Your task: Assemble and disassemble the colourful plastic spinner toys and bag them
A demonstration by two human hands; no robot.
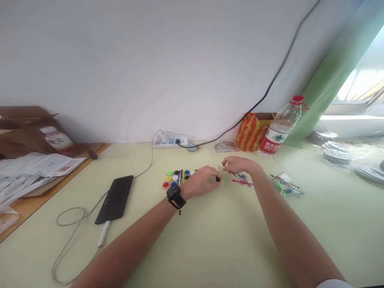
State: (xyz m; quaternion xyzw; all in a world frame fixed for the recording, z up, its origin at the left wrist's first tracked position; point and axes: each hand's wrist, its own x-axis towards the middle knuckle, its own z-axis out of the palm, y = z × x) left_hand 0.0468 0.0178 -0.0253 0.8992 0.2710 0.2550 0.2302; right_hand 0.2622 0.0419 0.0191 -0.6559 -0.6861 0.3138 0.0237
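My left hand (202,181), with a black watch (175,195) on its wrist, rests over the table with fingers curled. A small black round piece (218,179) shows between its thumb and fingers. Thin yellow and green plastic sticks (223,176) lie just past the fingertips. My right hand (238,164) pinches a thin dark red stick (231,173), partly hidden by the fingers. Below that hand lie red, pink and blue pointed sticks (243,181). Coloured round pieces (169,179) sit in rows left of my left hand, which hides some of them.
A phone (115,199) on a cable lies at left. At the wall are a power strip (169,140), a striped bag (251,132) and a water bottle (279,130). Rightward lie a clear bag of sticks (287,185) and silver discs (336,154). Packets (36,172) fill the left edge.
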